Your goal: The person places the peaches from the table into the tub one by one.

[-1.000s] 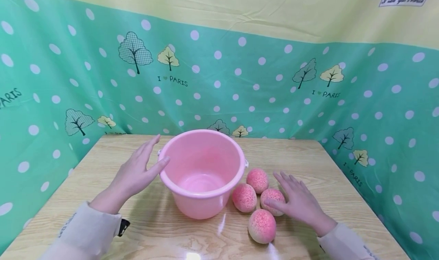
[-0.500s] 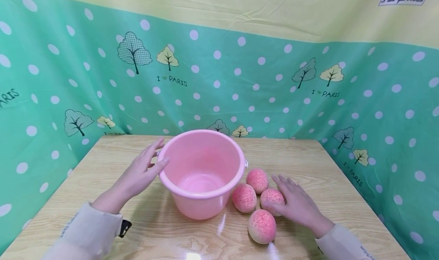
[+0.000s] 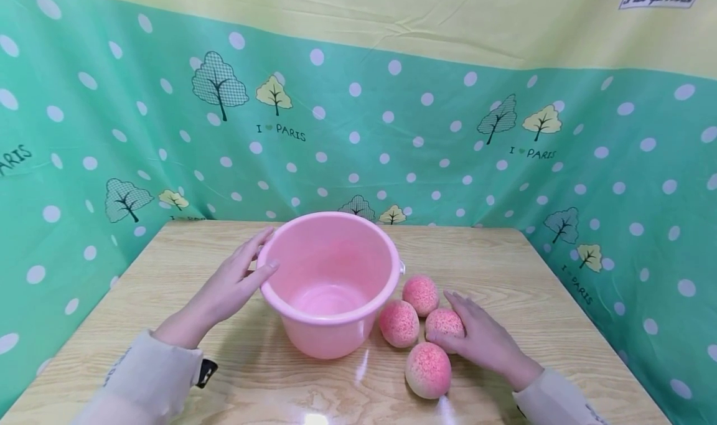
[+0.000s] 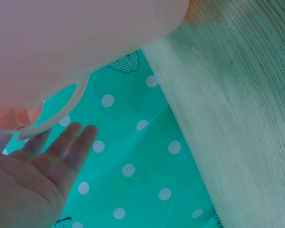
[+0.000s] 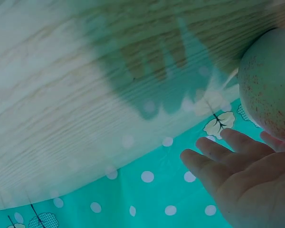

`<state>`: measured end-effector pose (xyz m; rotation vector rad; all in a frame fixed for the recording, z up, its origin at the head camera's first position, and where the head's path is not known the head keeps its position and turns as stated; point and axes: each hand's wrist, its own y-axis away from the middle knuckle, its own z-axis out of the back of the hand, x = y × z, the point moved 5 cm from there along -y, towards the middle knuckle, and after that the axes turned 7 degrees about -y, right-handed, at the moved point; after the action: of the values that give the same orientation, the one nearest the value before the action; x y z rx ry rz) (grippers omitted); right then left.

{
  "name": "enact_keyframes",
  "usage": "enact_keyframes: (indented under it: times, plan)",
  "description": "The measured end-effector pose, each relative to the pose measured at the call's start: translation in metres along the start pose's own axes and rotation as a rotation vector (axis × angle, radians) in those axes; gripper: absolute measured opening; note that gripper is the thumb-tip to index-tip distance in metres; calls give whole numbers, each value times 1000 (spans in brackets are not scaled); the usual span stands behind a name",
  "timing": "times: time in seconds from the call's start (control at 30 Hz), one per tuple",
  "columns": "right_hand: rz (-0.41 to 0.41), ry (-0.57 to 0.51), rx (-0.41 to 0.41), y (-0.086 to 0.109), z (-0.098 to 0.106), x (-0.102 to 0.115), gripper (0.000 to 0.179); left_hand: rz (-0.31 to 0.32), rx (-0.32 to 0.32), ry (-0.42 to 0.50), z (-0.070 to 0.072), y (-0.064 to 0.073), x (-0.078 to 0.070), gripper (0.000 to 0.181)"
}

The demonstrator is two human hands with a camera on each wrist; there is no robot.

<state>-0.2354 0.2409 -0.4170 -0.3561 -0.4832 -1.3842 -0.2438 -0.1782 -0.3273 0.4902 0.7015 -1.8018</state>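
A pink plastic bucket stands upright and empty at the middle of the wooden table. My left hand lies against its left side, fingers straight, thumb on the rim. In the left wrist view the left hand is spread just below the bucket. Several pink peaches lie right of the bucket. My right hand touches the rightmost peach with fingers straight along its far side. In the right wrist view that peach sits against the right hand.
Other peaches lie at the bucket's foot: one behind, one beside it, one nearest me. A green dotted cloth walls the table on three sides. Bare wood extends right of the hand.
My left hand has moved right until its fingers lie along the bucket's side. My right hand has slid left and closed in on the rightmost peach.
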Motion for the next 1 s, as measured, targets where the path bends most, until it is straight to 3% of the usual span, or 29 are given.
enact_keyframes:
  times: [0.53,0.8,1.0]
  plan:
    - [-61,-148,45,2,-8,-1,94,26,13,-36,-5,2,4,64]
    - [-67,-253,-2,0,-13,-2,73,38,17,41,-9,1,6,62]
    - [-74,-272,-29,-1,-16,-5,65,58,21,78,-12,2,7,61]
